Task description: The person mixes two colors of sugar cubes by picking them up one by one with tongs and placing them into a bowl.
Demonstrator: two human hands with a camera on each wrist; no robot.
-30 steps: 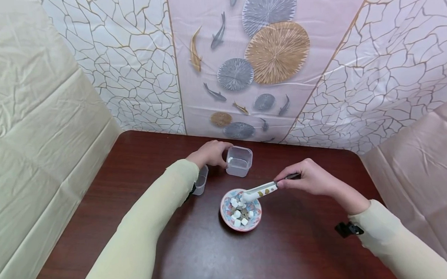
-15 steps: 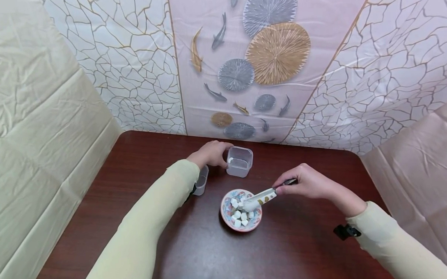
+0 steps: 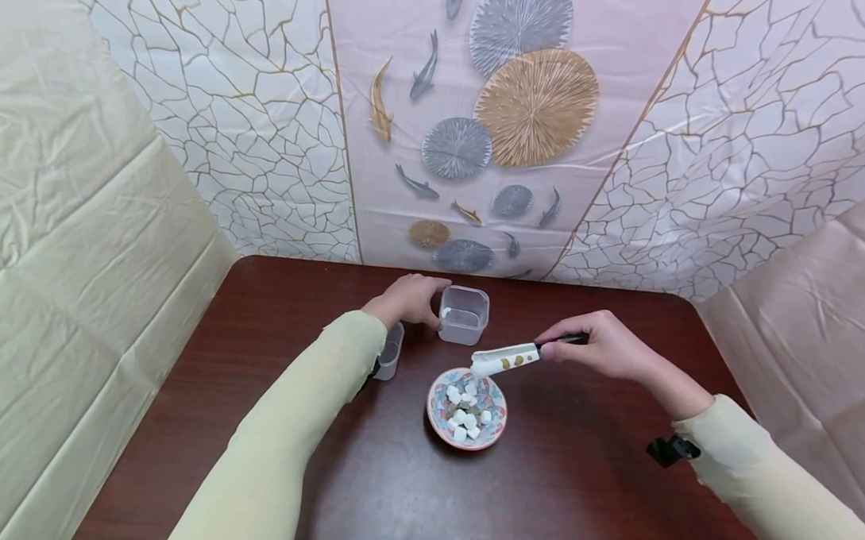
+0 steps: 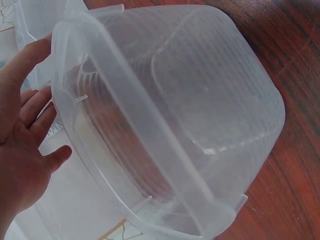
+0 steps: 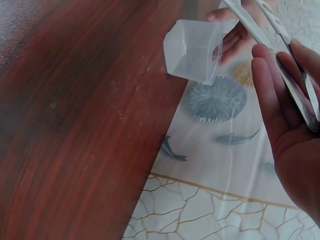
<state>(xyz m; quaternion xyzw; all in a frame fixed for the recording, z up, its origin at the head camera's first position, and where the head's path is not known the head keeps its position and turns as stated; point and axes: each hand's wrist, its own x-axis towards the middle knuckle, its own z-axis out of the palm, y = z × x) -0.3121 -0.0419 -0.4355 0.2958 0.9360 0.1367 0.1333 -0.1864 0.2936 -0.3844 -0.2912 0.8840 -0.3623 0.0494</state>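
My left hand (image 3: 414,298) grips the left side of a clear plastic container (image 3: 464,315), thumb and fingers spread along its wall. A small white piece shows inside it. My right hand (image 3: 598,345) holds a pair of tongs (image 3: 507,359) by the dark metal handle; their white, gold-patterned ends hang over the far rim of a patterned bowl (image 3: 438,433). In the right wrist view the two arms of the tongs (image 5: 295,82) stand apart. Several white cubes (image 3: 460,418) lie in the bowl with brownish flat pieces among them.
A second clear container (image 3: 390,352) stands under my left wrist and fills much of the left wrist view. The dark red wooden table (image 3: 554,472) ends at a patterned cloth backdrop (image 3: 278,148), with pale cloth walls on both sides.
The tongs dipped among the white cubes in the bowl, then rose toward the back, above the bowl's far rim. My left hand stays at the container.
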